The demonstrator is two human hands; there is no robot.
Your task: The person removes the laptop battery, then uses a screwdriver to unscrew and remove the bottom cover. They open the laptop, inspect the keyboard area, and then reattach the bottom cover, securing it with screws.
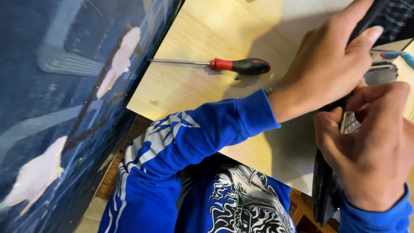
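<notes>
Table (194, 34) — pale wood laminate, smooth, matt, a few small scuffs. Screwdriver (215, 64): bare metal shaft with a dull shine; handle of red and black plastic, slightly glossy. Dark slab-like device (324, 190) held on edge, gripped by both hands — black plastic casing, smooth, semi-gloss; a patch of pale keys shows between the fingers. Sleeves (181, 142) of blue knit cloth, soft, matt, with white print. Wall (51, 108) at the side: dark blue paint, rough, chipped to pale plaster in places.
</notes>
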